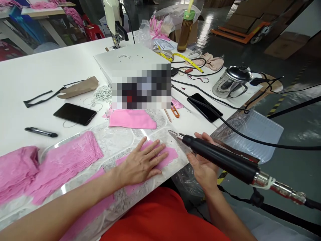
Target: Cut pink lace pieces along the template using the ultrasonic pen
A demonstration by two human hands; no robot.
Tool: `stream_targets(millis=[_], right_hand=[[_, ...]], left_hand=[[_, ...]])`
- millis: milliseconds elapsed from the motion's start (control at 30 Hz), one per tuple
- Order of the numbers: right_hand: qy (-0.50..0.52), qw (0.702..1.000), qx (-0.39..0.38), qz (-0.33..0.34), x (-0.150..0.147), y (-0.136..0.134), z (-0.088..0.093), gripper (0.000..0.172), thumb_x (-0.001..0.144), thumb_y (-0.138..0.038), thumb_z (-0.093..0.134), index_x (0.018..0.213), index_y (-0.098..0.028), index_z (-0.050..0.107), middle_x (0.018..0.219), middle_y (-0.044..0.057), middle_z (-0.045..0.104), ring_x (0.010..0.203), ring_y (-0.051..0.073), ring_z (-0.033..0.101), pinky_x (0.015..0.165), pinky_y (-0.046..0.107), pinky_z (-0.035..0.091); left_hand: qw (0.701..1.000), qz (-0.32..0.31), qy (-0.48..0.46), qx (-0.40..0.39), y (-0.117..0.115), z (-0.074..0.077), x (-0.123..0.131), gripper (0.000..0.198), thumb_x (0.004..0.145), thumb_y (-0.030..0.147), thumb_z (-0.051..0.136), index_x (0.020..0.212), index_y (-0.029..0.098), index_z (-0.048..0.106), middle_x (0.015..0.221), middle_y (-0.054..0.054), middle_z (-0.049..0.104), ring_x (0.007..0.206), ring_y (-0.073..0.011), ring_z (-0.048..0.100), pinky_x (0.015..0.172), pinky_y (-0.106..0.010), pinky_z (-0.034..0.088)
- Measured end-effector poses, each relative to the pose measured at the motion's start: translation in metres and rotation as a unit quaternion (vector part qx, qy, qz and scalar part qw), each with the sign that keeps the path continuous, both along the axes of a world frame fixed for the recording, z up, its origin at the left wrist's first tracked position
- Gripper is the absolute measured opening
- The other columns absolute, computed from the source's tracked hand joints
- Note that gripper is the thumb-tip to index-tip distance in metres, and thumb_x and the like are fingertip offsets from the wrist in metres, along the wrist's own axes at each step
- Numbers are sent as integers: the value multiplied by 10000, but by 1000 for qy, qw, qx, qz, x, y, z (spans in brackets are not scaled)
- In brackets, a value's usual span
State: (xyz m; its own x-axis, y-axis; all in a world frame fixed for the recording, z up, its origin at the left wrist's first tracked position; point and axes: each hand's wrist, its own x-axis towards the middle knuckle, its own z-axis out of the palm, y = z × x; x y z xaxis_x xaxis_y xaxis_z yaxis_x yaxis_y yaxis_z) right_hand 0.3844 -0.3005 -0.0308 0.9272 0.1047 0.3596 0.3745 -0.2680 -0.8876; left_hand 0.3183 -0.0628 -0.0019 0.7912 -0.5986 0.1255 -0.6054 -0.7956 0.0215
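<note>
On the table [27, 83]: outer fabric stack [17, 170] far left, inner fabric stack [72, 157] beside it. Phone [75, 113] behind that one, cutter [41, 132] left of phone. Left hand [139, 164] over fabric piece [173, 155] at near edge, loose piece [132, 119] behind. Corded tool [220, 158] right of left hand, across right hand [204, 169]. Second phone [205, 107] behind tool, jug [230, 83] behind-right. Tape measure [192, 63] at back, bottle [185, 35] behind it

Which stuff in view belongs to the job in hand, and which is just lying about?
Likely in the job:
left hand, flat on a pink piece
right hand, at the black corded tool
stacked pink pieces, probably

Seemingly just lying about:
two phones
yellow tape measure
lidded jug
green-capped bottle
</note>
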Motion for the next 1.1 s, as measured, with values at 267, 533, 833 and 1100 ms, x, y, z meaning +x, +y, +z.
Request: stream_targets(millis=[267,533,833,1100], right_hand=[[-7,971,236,-25,21,35,12,360,898,-359,499,1251,-307,447,1254,71,539,1072,200,614,970,509,520],[-21,956,273,-106,39,20,51,251,801,-347,415,1011,-254,516,982,36,530,610,114,504,648,336,510],[-23,946,322,-12,18,0,66,95,704,-267,510,789,-227,524,754,-13,488,461,96,462,442,284,401],[-20,934,356,32,17,2,59,117,691,-248,576,797,-199,576,724,-13,534,470,98,494,428,276,421]], left_hand=[[1000,0,-6,-4,-1,-2,-1,564,1032,508,303,1496,192,359,1548,-81,368,1442,-293,315,1205,-560,-10],[1000,-1,9,-17,-1,-1,-1,561,1035,513,279,1489,197,369,1548,-81,365,1439,-287,327,1209,-566,41],[1000,-1,24,-18,-1,-2,0,563,1035,513,281,1499,200,344,1555,-83,349,1458,-289,288,1207,-582,25],[1000,-4,0,-14,-2,-1,-1,566,1038,512,265,1489,185,363,1545,-78,370,1446,-289,311,1207,-570,12]])
